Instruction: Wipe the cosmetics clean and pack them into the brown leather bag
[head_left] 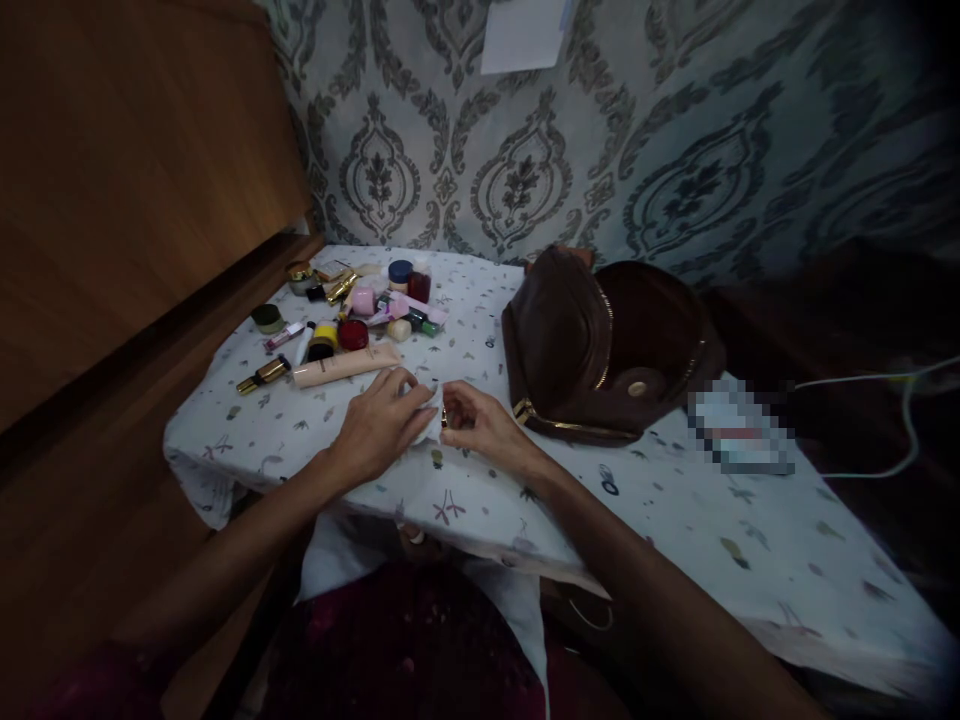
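Near the table's front edge, my left hand [382, 420] is closed on a white tissue or cloth [429, 418]. Close beside it on the right, my right hand [480, 425] pinches a small dark item with a gold-coloured part [444, 416], which touches the white piece. The fingers hide most of this item. Just beyond my left hand lies a long beige tube [345, 366]. A brown leather bag [570, 340] with gold zips stands open to the right of my hands.
Several cosmetics, including a red-lidded jar [352, 334], a blue-lidded jar [400, 271] and a gold tube [263, 374], lie at the back left of the cloth-covered table [660, 520]. A blurred-out object [739, 428] and white cable lie right of the bag. A wooden cabinet [142, 150] stands left.
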